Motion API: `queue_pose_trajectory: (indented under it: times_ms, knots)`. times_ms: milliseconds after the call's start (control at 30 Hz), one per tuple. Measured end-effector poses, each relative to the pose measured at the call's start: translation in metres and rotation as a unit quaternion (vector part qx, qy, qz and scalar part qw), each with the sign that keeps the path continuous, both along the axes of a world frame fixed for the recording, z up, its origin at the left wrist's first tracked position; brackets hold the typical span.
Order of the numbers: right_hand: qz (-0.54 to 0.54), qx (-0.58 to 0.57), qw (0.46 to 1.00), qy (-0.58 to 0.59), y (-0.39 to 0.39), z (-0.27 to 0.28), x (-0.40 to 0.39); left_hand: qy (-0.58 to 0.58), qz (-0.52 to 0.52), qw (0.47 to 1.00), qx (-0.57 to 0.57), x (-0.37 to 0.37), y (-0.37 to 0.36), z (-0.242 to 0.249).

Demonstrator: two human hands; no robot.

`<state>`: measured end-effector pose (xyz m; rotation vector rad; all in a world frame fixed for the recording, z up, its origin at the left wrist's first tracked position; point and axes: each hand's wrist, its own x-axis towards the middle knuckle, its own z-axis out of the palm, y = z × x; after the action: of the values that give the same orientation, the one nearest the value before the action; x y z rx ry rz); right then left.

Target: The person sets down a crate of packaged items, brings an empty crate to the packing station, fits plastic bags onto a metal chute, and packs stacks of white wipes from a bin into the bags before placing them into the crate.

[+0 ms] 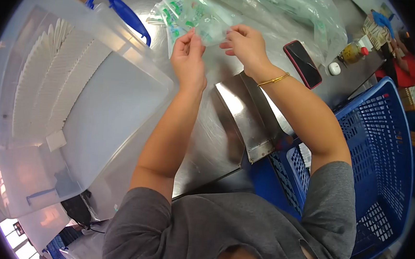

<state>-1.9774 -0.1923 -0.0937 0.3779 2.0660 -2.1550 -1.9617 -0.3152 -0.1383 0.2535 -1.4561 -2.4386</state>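
Clear plastic bags [179,13] with green print lie overlapping on the metal table, beyond my hands. My left hand [190,56] is closed in a pinch at the near edge of a printed bag. My right hand [248,45], with a gold bangle at the wrist, has its fingers curled at the right edge of the same bag; the exact grip of its fingertips is hard to see. Below and between my forearms stands an open metal chute [240,107], touched by neither hand.
At left stands a large translucent tub [107,113] with rows of stacked white pieces [52,80] and a blue handle [121,15]. Clear sheeting [292,15], a phone [302,64], a white case [334,68] and a red-capped bottle [351,53] lie beyond. A blue basket [384,142] stands right; another person [407,66] sits farther off.
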Motion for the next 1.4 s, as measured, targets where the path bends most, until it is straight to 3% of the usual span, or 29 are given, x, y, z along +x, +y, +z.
queue_pose_trajectory:
  times_ms: [167, 200, 233, 300, 400, 467, 567, 600, 667, 733, 800, 833, 933, 1000, 1100, 1133, 1200, 1267, 1300, 1367, 1400]
  knots:
    - [-0.040, -0.062, 0.997, 0.015, 0.002, 0.004, 0.004, 0.012, 0.006, 0.993, 0.114, 0.021, 0.003, -0.008]
    - [-0.038, -0.062, 0.997, 0.013, 0.003, 0.003, 0.004, 0.035, -0.001, 0.997, 0.069, 0.021, 0.007, -0.010]
    - [0.004, 0.043, 0.994, 0.097, 0.004, 0.001, 0.004, 0.059, -0.009, 0.998, 0.024, 0.019, 0.010, -0.012]
    - [0.089, 0.250, 0.929, 0.258, 0.008, -0.002, 0.001, 0.081, -0.017, 0.996, -0.022, 0.013, 0.012, -0.013]
    - [0.082, 0.244, 0.923, 0.285, 0.016, -0.007, -0.005, 0.063, 0.064, 0.966, -0.241, 0.001, 0.011, -0.012]
    - [0.079, 0.242, 0.920, 0.299, 0.023, -0.014, -0.014, 0.037, 0.053, 0.967, -0.248, -0.007, 0.012, -0.020]
    - [0.031, 0.254, 0.939, 0.231, 0.033, -0.040, -0.024, -0.017, 0.027, 0.965, -0.260, -0.012, 0.009, -0.037]
    - [0.031, 0.254, 0.939, 0.229, 0.038, -0.044, -0.025, 0.003, 0.062, 0.906, -0.419, -0.013, 0.005, -0.041]
    - [0.027, 0.275, 0.942, 0.191, 0.049, -0.051, -0.028, 0.045, 0.129, 0.709, -0.692, -0.016, -0.005, -0.049]
    - [0.024, 0.285, 0.943, 0.171, 0.053, -0.053, -0.029, 0.011, 0.078, 0.710, -0.699, -0.020, -0.012, -0.059]
    - [0.089, 0.207, 0.973, 0.058, 0.053, -0.053, -0.027, -0.057, -0.022, 0.704, -0.707, -0.021, -0.016, -0.062]
    - [0.121, 0.167, 0.979, 0.004, 0.053, -0.051, -0.026, -0.055, -0.022, 0.704, -0.708, -0.022, -0.014, -0.059]
    - [0.110, 0.124, 0.985, -0.054, 0.033, -0.035, -0.016, 0.019, 0.049, 0.864, -0.501, -0.017, -0.007, -0.043]
    - [0.107, 0.102, 0.986, -0.084, 0.024, -0.029, -0.014, 0.050, 0.065, 0.857, -0.509, -0.007, -0.001, -0.030]
    - [0.098, -0.025, 0.994, -0.041, 0.016, -0.022, -0.018, 0.111, 0.107, 0.840, -0.521, 0.004, 0.002, -0.015]
    - [0.100, -0.024, 0.994, -0.040, 0.013, -0.021, -0.017, 0.098, 0.096, 0.890, -0.435, 0.006, 0.001, -0.012]
    - [0.127, 0.012, 0.990, 0.053, 0.010, -0.019, -0.014, 0.071, 0.068, 0.963, -0.252, 0.008, 0.003, -0.008]
    - [0.141, 0.032, 0.985, 0.099, 0.010, -0.015, -0.013, 0.106, 0.071, 0.961, -0.247, 0.009, 0.011, -0.005]
    - [0.148, 0.140, 0.960, 0.192, 0.011, -0.011, -0.013, 0.140, 0.073, 0.957, -0.243, 0.009, 0.015, -0.005]
    - [0.153, 0.343, 0.852, 0.365, 0.013, -0.004, -0.013, 0.172, 0.076, 0.953, -0.239, 0.006, 0.014, -0.008]
    - [0.154, 0.344, 0.851, 0.365, 0.016, -0.006, -0.013, 0.125, 0.084, 0.956, -0.250, 0.000, 0.008, -0.015]
